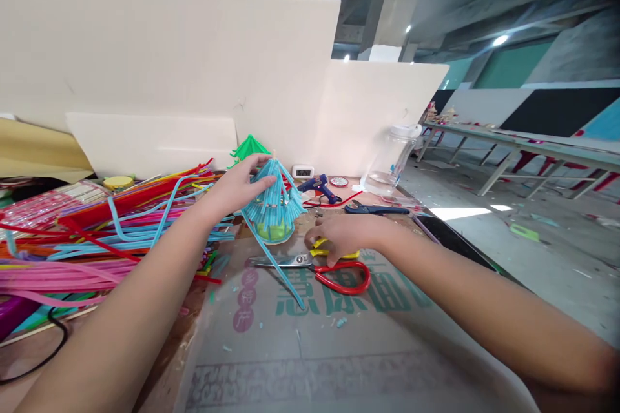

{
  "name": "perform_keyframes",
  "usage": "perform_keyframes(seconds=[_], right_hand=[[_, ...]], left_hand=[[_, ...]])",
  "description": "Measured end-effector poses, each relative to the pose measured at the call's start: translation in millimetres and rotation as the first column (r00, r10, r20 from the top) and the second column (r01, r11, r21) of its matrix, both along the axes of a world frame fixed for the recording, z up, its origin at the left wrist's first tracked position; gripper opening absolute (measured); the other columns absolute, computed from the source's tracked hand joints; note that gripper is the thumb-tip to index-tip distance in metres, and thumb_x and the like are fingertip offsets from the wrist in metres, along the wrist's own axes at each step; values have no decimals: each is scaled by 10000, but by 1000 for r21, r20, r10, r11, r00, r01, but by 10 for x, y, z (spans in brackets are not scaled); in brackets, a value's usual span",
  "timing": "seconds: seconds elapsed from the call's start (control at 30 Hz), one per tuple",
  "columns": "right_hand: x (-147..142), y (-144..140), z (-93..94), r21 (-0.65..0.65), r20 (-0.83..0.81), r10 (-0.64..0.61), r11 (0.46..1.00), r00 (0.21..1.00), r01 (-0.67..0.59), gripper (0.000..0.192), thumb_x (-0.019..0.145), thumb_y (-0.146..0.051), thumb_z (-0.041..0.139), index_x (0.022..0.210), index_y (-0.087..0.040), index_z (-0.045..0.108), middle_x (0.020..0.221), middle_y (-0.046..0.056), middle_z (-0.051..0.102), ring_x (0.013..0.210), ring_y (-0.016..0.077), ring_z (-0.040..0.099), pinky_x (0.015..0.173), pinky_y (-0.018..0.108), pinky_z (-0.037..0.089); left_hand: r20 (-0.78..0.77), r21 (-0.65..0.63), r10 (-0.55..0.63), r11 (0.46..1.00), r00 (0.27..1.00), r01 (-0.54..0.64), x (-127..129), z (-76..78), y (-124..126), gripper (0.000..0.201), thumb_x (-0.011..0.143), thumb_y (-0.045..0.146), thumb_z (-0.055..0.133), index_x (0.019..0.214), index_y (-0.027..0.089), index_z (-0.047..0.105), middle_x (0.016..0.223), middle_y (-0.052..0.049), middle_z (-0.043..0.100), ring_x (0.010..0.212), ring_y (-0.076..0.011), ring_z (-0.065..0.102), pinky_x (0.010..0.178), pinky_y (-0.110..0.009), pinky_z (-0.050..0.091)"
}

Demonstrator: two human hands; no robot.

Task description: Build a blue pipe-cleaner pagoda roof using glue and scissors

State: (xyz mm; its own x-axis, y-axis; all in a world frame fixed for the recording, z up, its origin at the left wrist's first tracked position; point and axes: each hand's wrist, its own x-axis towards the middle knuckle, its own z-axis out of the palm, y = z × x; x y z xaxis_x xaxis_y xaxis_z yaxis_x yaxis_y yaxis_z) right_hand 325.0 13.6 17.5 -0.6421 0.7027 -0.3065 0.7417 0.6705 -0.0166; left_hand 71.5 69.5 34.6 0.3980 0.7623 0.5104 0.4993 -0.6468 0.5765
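Grip: right hand [339, 235] curled over yellow piece [323, 246], laid on red-handled scissors [320, 268] | left hand [237, 187] spread, fingers pressed against blue straw cone [274, 203] | cone held upright on worktop [310, 342], just behind scissors | straw pile [97, 232] seen left | glue gun [317, 188], jar [390, 158] behind

On the tabletop [387, 335], a straw cone [274, 203] is standing behind the scissors [320, 268], a straw pile [97, 232] is lying to its left, and a glue gun [317, 187] and jar [392, 158] are sitting farther right.
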Motion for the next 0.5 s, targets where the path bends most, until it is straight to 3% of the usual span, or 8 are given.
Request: perform_keyframes(seconds=[0.1, 0.23, 0.3, 0.37, 0.5], right_hand=[[14, -81, -14, 57, -70, 26, 998, 997, -22, 434, 648, -329, 815, 1067, -248, 735, 910, 73, 668, 856, 238, 601, 620, 269, 354], [42, -146, 33, 141, -284, -53, 985, 957, 96, 150, 809, -242, 679, 945, -221, 740, 911, 62, 689, 757, 178, 602, 623, 266, 358], [-7, -141, 68, 271, -471, -50, 942, 881, 198, 140, 884, -272, 600, 934, -205, 712, 879, 51, 693, 730, 163, 592, 632, 267, 367], [-104, -116, 102, 415, -609, 39, 867, 792, 276, 168, 908, -303, 583, 991, -194, 680, 891, 48, 689, 739, 158, 584, 660, 272, 380], [-319, -14, 132, 579, -663, 222, 758, 715, 302, 216, 927, -297, 575, 1094, -187, 655, 949, 57, 681, 759, 152, 572, 706, 279, 394]], left_hand=[[-5, -17, -17, 1000, 1000, 17, -5, 20, -19, 560, 847, 505, 569, 1306, 190, 509, 1372, -114, 545, 1247, -278, 520, 1051, -460, 410], [-8, -25, -43, 999, 999, 43, 6, 49, -54, 529, 860, 484, 556, 1299, 191, 512, 1355, -111, 558, 1248, -276, 519, 1045, -461, 412], [-13, -15, -57, 998, 998, 57, 17, 55, -65, 516, 863, 480, 552, 1292, 196, 517, 1345, -105, 567, 1244, -271, 523, 1040, -454, 418], [-13, 1, -66, 998, 998, 66, 28, 56, -71, 507, 863, 478, 554, 1284, 198, 521, 1340, -101, 571, 1237, -265, 528, 1039, -447, 420], [-13, -6, -61, 998, 998, 61, 36, 49, -79, 506, 865, 476, 554, 1293, 208, 513, 1356, -99, 558, 1243, -259, 524, 1045, -443, 416]])
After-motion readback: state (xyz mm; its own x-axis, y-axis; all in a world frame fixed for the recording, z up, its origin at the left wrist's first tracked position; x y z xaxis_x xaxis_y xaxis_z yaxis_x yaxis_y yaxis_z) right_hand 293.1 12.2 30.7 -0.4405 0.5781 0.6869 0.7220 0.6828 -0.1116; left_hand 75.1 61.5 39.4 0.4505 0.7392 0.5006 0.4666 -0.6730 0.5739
